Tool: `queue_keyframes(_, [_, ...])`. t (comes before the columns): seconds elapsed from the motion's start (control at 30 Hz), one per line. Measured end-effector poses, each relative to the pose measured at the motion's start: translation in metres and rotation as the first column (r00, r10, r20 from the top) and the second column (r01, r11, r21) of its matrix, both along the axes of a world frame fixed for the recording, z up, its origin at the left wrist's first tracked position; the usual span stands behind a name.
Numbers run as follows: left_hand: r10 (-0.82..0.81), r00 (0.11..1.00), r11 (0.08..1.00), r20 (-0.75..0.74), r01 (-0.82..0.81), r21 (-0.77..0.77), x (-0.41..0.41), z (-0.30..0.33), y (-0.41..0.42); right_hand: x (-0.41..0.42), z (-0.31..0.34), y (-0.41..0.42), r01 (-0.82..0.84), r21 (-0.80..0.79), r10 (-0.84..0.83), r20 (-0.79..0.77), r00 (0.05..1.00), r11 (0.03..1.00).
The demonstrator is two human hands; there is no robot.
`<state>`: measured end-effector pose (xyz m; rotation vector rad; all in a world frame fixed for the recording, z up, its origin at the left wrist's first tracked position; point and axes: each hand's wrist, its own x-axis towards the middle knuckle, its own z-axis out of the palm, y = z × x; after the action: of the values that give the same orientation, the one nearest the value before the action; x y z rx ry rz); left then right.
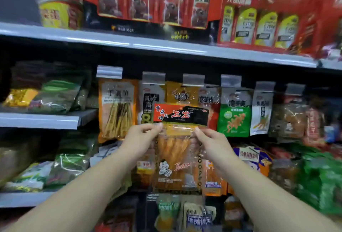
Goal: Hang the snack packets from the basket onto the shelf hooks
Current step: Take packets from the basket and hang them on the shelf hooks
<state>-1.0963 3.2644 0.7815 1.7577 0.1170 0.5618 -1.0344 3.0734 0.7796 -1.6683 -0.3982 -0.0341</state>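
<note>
Snack packet held up between two hands, in front of the hanging rows.

The left hand (143, 135) pinches the packet's left edge just under the red-and-black header, thumb and forefinger pressed together on the clear film. The snack packet (180, 148) hangs upright between both hands — header above the fingertips, orange strips and cartoon figure below them. The right hand (212, 142) pinches the right edge at the same height. Behind the header hang other packets beneath grey label holders (193, 80), which sit under the shelf edge (166, 47) — whether the packet touches any hook cannot be told.
</note>
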Motion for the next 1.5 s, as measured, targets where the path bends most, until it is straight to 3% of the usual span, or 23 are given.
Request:
queue_keyframes(0.3, [0.0,1.0,0.999,0.023,-0.001,0.034,0.012,0.033,-0.031,0.002,0.026,-0.021,0.126,0.101,-0.121,-0.047,0.991,0.987])
queue_keyframes(0.47, [-0.034,0.999,0.998,-0.014,0.035,0.046,0.048,0.035,-0.067,0.04,0.028,-0.059,0.16,0.058,-0.161,0.027,0.987,0.985])
queue_keyframes(0.8, [-0.004,1.0,0.997,0.021,0.006,-0.076,0.182,0.033,-0.216,0.174,0.033,-0.208,0.113,-0.011,-0.112,0.074,0.991,0.993])
queue_keyframes(0.93, [-0.019,0.999,1.0,0.026,0.019,-0.011,0.235,0.044,-0.279,0.224,0.045,-0.282,0.085,0.004,-0.085,0.065,0.994,0.996])
queue_keyframes(1.13, [-0.079,0.996,0.995,0.03,0.077,0.055,0.297,0.048,-0.363,0.275,0.051,-0.374,0.195,0.004,-0.194,0.075,0.978,0.981])
queue_keyframes(1.37, [-0.153,0.987,0.985,0.043,0.149,0.09,0.349,0.052,-0.423,0.316,0.046,-0.43,0.287,0.125,-0.291,0.015,0.957,0.95])
queue_keyframes(1.5, [-0.105,0.991,0.991,0.08,0.098,0.093,0.372,0.06,-0.456,0.338,0.051,-0.458,0.276,0.18,-0.284,0.017,0.959,0.944])
